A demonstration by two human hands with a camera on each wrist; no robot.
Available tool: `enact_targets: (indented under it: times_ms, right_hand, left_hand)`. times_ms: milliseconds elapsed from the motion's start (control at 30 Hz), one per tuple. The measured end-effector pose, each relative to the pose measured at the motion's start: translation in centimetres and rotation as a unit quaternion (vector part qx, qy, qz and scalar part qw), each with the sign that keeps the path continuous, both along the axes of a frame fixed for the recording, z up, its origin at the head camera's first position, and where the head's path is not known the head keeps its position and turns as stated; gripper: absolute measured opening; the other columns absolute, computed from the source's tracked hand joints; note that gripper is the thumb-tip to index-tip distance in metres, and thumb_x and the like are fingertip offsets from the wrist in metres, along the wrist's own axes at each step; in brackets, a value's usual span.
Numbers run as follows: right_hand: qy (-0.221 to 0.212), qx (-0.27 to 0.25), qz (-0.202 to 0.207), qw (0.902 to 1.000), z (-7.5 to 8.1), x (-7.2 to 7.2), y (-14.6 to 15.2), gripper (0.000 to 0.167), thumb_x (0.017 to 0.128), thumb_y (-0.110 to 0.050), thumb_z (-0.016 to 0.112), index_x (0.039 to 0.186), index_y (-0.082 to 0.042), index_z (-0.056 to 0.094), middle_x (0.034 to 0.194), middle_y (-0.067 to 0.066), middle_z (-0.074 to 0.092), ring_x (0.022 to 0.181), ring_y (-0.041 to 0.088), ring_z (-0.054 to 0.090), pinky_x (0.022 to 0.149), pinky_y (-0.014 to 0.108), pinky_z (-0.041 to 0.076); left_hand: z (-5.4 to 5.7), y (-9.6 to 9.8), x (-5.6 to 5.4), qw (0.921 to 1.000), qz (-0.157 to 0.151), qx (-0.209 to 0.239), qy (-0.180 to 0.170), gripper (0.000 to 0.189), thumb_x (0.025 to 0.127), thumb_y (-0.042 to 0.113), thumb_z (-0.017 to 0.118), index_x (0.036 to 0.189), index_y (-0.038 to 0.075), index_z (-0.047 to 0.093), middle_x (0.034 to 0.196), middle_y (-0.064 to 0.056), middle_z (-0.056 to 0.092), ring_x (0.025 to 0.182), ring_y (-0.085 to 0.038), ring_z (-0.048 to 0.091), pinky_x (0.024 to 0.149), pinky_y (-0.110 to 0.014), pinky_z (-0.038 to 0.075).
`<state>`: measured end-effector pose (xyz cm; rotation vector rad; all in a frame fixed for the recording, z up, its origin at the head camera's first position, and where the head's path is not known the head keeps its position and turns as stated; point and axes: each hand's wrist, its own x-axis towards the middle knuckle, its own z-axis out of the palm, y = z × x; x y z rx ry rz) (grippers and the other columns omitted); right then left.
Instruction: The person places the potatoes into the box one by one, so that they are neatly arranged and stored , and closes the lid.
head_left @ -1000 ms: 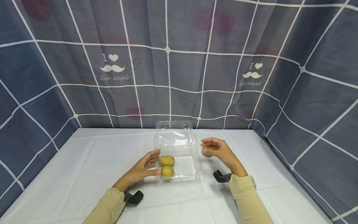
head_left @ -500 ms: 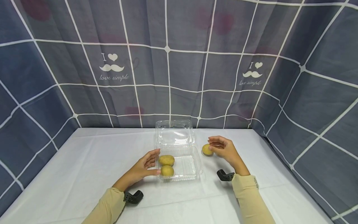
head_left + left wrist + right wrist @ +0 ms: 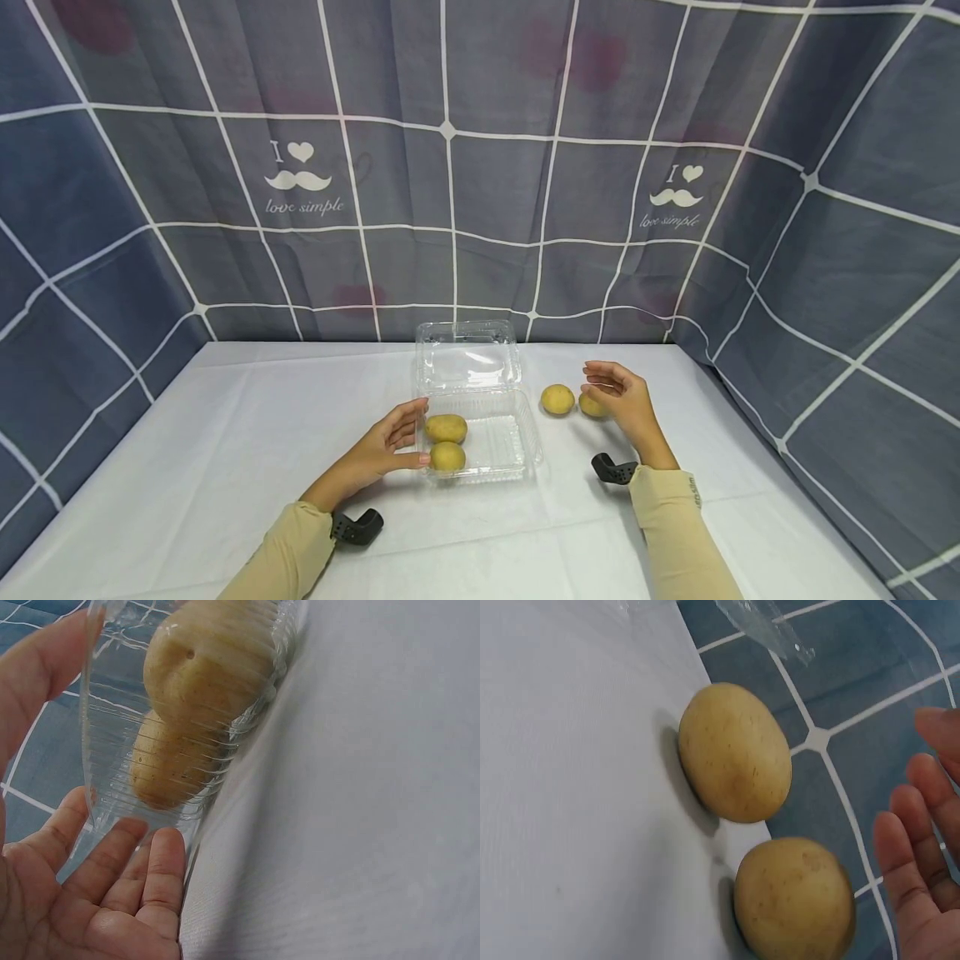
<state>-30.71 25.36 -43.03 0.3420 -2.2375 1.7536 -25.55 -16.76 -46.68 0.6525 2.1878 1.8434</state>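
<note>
A clear plastic clamshell container (image 3: 495, 462) lies with its lid (image 3: 468, 358) raised at the back. Two yellow potatoes, one farther back (image 3: 446, 428) and one nearer (image 3: 447, 457), sit along its left side. My left hand (image 3: 375, 454) rests against that left wall, thumb and fingers spread and relaxed; the left wrist view shows the fingertips right at the plastic. To the right of the container a potato (image 3: 557, 399) lies on the white cloth. Beside it is another potato (image 3: 592, 406), partly hidden by my right hand (image 3: 622, 400). The right wrist view shows these fingers apart from both potatoes.
A white cloth (image 3: 480, 542) covers the table. Dark checked curtains (image 3: 495, 192) hang behind it and along both sides. A black wrist device (image 3: 358, 527) sits on the left wrist, and another black device (image 3: 613, 469) on the right wrist.
My right hand has moved rightward, uncovering the potato nearest the container and coming over the one beside it. My left hand and the container have stayed in place.
</note>
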Motion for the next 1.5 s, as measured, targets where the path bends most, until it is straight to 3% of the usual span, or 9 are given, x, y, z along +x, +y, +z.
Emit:
enact_targets:
  times_ms: [200, 433, 800, 1033, 1267, 1500]
  right_hand:
    - [0.002, -0.018, -0.041, 0.999, -0.2, -0.1, 0.3, 0.039, 0.097, 0.009, 0.075, 0.133, 0.019, 0.063, 0.128, 0.031, 0.071, 0.103, 0.003, 0.069, 0.093, 0.013, 0.055]
    - [0.012, -0.037, -0.06, 0.9974, -0.7, -0.4, 0.8, 0.038, 0.095, 0.013, 0.074, 0.13, 0.021, 0.064, 0.125, 0.031, 0.072, 0.099, 0.001, 0.069, 0.092, 0.012, 0.055]
    - [-0.009, -0.046, -0.091, 0.9948, -1.4, -0.6, 1.4, 0.039, 0.096, 0.012, 0.074, 0.132, 0.019, 0.064, 0.132, 0.034, 0.068, 0.101, -0.002, 0.067, 0.095, 0.013, 0.054]
    - [-0.034, -0.018, -0.108, 0.9934, -1.9, -0.5, 1.7, 0.039, 0.098, 0.005, 0.075, 0.135, 0.014, 0.065, 0.138, 0.03, 0.066, 0.11, 0.001, 0.064, 0.105, 0.017, 0.051]
    - [-0.075, -0.008, -0.096, 0.9925, -2.4, -0.4, 1.9, 0.044, 0.1, 0.0, 0.075, 0.141, 0.012, 0.062, 0.143, 0.028, 0.063, 0.12, 0.013, 0.062, 0.102, 0.011, 0.049]
    - [-0.101, -0.019, -0.076, 0.9918, -3.0, -0.5, 2.0, 0.053, 0.1, 0.001, 0.075, 0.148, 0.012, 0.055, 0.149, 0.028, 0.058, 0.11, -0.001, 0.06, 0.098, 0.008, 0.048]
  left_hand:
    - [0.0, -0.1, 0.0, 1.0, 0.001, -0.002, 0.001, 0.096, 0.093, 0.012, 0.087, 0.167, -0.005, 0.028, 0.169, -0.033, 0.032, 0.154, -0.052, 0.035, 0.126, -0.06, 0.035]
    - [-0.1, -0.1, -0.1, 1.0, -0.002, 0.006, 0.004, 0.096, 0.092, 0.01, 0.087, 0.166, -0.006, 0.028, 0.168, -0.034, 0.031, 0.154, -0.052, 0.034, 0.126, -0.056, 0.036]
    - [-0.2, -0.2, -0.1, 0.9999, -0.005, 0.011, 0.005, 0.096, 0.092, 0.01, 0.087, 0.166, -0.007, 0.027, 0.169, -0.035, 0.03, 0.155, -0.053, 0.032, 0.126, -0.058, 0.035]
    - [-0.3, -0.2, -0.1, 1.0, -0.002, 0.006, -0.002, 0.096, 0.093, 0.011, 0.086, 0.167, -0.005, 0.028, 0.169, -0.033, 0.031, 0.155, -0.052, 0.033, 0.126, -0.051, 0.037]
    - [-0.3, -0.1, -0.1, 1.0, -0.002, 0.005, 0.001, 0.096, 0.093, 0.013, 0.087, 0.167, -0.006, 0.028, 0.169, -0.033, 0.031, 0.155, -0.052, 0.033, 0.126, -0.05, 0.038]
    - [-0.3, -0.2, -0.1, 1.0, 0.001, 0.004, -0.006, 0.096, 0.092, 0.012, 0.087, 0.167, -0.004, 0.029, 0.169, -0.032, 0.031, 0.155, -0.051, 0.033, 0.124, -0.038, 0.041]
